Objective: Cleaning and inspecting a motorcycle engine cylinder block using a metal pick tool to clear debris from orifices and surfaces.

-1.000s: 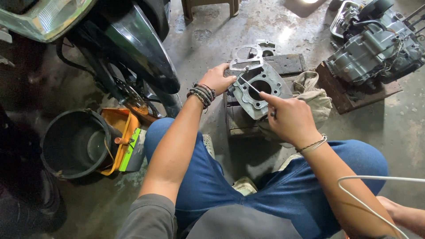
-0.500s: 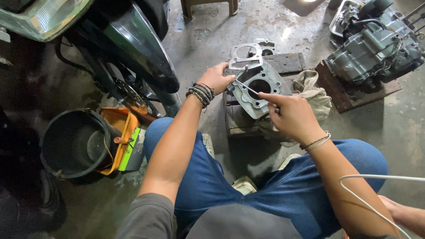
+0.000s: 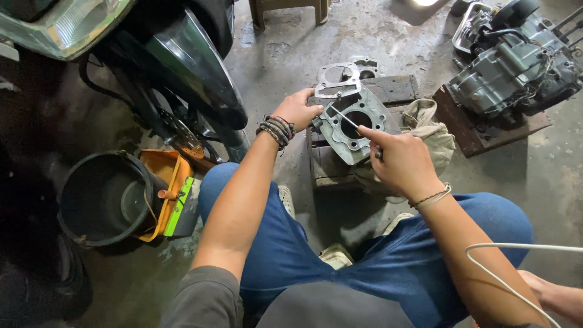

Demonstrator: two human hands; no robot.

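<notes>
The right hand [image 3: 404, 164] pinches a thin metal pick [image 3: 345, 116] between closed fingers, its tip on the engine cylinder block [image 3: 352, 124]; the left hand [image 3: 297, 108] is closed on the block's left edge, tilting it on a wooden block [image 3: 331, 167]. The cylinder looks heavy, stiff and probably oily, so its outer flanges seem the safest hold; the thin gasket [image 3: 335, 80] above looks easy to bend.

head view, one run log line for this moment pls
left hand: grips edge of grey cylinder block | right hand: holds thin tool to block face | gasket: behind block | block rests on wooden block
</notes>
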